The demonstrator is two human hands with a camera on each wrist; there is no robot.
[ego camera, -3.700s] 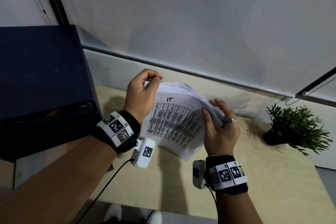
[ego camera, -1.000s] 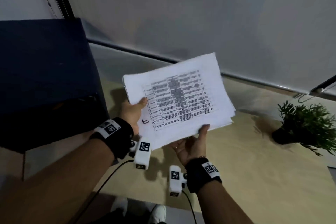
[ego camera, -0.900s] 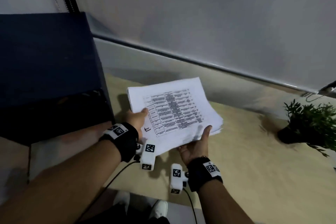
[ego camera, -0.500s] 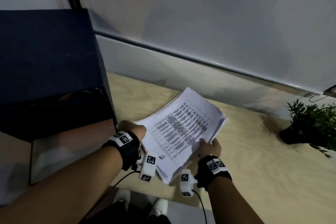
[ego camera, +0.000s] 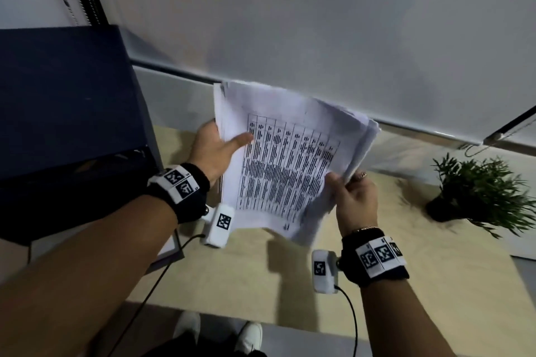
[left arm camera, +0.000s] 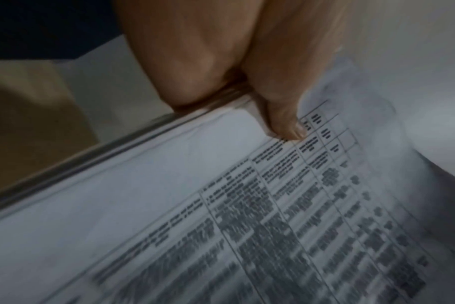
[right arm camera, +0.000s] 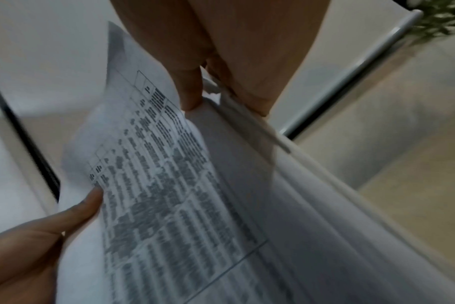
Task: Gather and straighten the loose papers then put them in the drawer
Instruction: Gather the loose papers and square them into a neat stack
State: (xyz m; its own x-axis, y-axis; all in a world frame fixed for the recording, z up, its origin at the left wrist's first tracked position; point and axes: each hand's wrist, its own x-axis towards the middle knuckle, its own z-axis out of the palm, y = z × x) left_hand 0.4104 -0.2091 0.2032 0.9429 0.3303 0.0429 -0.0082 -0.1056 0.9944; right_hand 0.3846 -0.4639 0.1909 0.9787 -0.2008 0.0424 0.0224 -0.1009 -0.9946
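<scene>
Head view: one paper stack [ego camera: 285, 165]; two hands, left hand [ego camera: 213, 151] and right hand [ego camera: 352, 197], each pinching it.

No legible text: the table printed on the top sheet of the papers [ego camera: 284, 165] is too blurred to read.
</scene>
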